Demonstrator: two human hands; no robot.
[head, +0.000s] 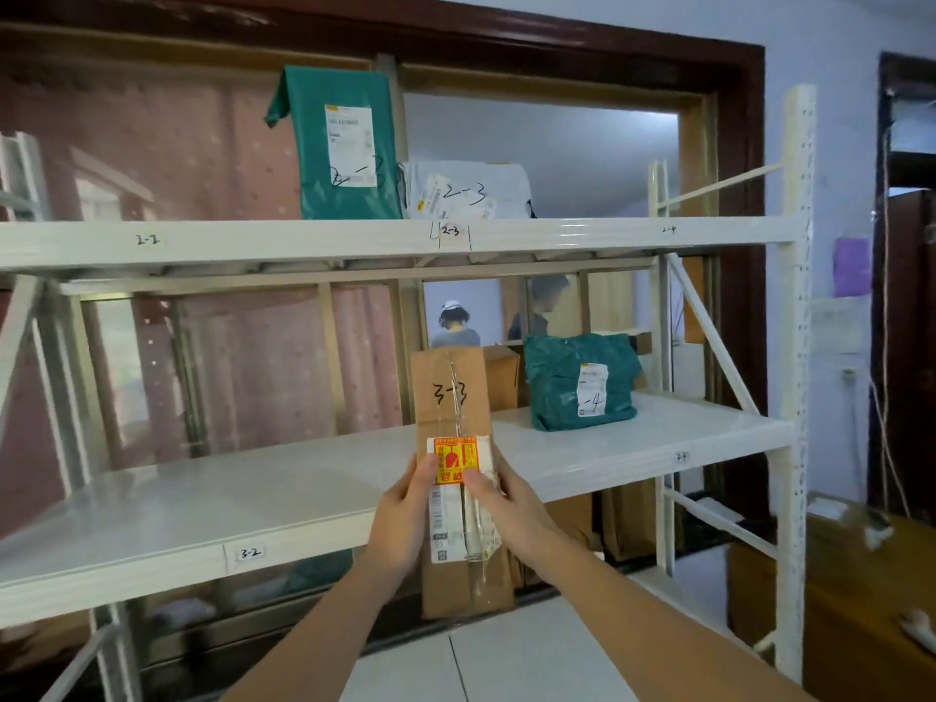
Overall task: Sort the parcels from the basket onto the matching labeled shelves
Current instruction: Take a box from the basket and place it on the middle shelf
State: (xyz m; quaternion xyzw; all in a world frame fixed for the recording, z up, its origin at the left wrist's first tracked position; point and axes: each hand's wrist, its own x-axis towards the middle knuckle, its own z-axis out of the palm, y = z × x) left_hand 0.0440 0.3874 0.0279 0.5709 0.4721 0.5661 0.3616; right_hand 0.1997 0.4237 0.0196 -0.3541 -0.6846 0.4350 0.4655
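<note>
Hands are gripping a long cardboard parcel [458,478] marked 3-3, left hand [402,514] and right hand [511,509] curling round its sides, holding it upright just before the lower shelf [202,504], near its middle.
</note>
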